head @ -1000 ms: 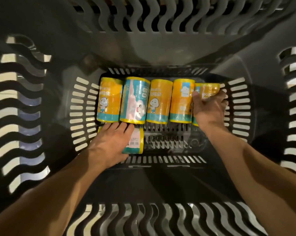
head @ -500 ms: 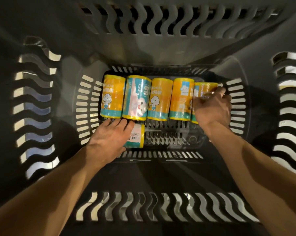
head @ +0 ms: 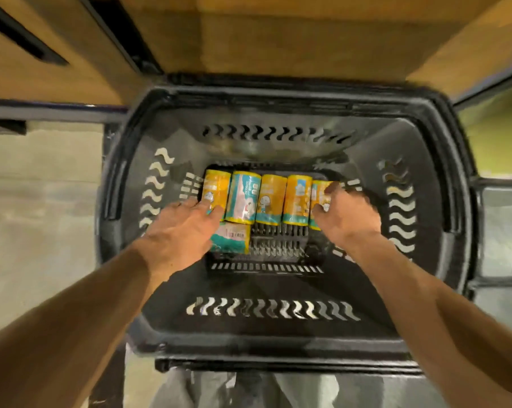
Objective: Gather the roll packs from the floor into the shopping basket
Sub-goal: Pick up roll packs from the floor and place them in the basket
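Note:
A black shopping basket point(head: 278, 97) lies below me, seen from above. Across its floor runs a row of several yellow-and-teal roll packs point(head: 271, 198), side by side. One more roll pack point(head: 234, 238) lies crosswise in front of the row at the left. My left hand point(head: 181, 231) hovers with straight, spread fingers over that pack and the leftmost pack point(head: 216, 188). My right hand point(head: 349, 216) curls its thumb and fingers round the rightmost roll pack point(head: 319, 191), hiding most of it.
Wooden shelving or panelling point(head: 278, 33) stands behind the basket. Pale floor point(head: 36, 201) shows at the left. A black handle frame point(head: 496, 231) juts from the basket's right side. Grey trouser legs point(head: 278, 390) show below the near rim.
The view has pulled up and back, so the whole basket rim now shows. My left hand has lifted off the crosswise pack and spread its fingers. My right hand stays at the rightmost pack.

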Demonstrator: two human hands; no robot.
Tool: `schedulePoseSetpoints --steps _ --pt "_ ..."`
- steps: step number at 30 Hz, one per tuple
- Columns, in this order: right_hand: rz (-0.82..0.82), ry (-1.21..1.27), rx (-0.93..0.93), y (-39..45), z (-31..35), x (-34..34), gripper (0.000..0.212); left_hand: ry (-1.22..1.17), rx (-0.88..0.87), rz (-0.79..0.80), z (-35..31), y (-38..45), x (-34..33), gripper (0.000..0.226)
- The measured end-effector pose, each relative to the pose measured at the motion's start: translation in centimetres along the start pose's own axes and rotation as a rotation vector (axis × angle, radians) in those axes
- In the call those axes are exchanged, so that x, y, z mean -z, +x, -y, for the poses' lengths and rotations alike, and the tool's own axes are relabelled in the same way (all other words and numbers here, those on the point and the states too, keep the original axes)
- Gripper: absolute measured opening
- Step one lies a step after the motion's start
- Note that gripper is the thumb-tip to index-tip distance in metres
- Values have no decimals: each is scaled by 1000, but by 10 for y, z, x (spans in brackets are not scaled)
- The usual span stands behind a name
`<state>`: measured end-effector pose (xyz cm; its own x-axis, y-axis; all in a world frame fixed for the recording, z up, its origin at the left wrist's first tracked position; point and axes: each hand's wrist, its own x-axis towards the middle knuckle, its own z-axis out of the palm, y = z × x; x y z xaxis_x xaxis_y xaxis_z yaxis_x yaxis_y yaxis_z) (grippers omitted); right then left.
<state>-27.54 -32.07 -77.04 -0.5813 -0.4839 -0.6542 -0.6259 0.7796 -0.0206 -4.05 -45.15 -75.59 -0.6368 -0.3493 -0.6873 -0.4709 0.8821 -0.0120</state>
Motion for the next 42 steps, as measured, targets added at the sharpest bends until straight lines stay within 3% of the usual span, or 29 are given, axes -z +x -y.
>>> schedulePoseSetpoints --steps 13,17,22,31,37,42 --pt "-14 -256 299 -176 30 220 44 -152 226 -67 50 -218 228 64" --pt "58 -222 457 -241 59 298 43 -196 377 -169 65 -319 288 63" --pt "-52 -268 747 -333 136 382 41 -270 626 -349 90 -458 332 56" --pt "-159 -375 1221 -510 305 433 34 -517 1059 -541 108 -679 292 50" --pt "-187 -476 1447 -634 400 392 26 -593 1272 -582 118 -799 219 50" --pt "-177 -585 1540 -727 456 345 36 -620 1375 -568 130 -879 169 43"
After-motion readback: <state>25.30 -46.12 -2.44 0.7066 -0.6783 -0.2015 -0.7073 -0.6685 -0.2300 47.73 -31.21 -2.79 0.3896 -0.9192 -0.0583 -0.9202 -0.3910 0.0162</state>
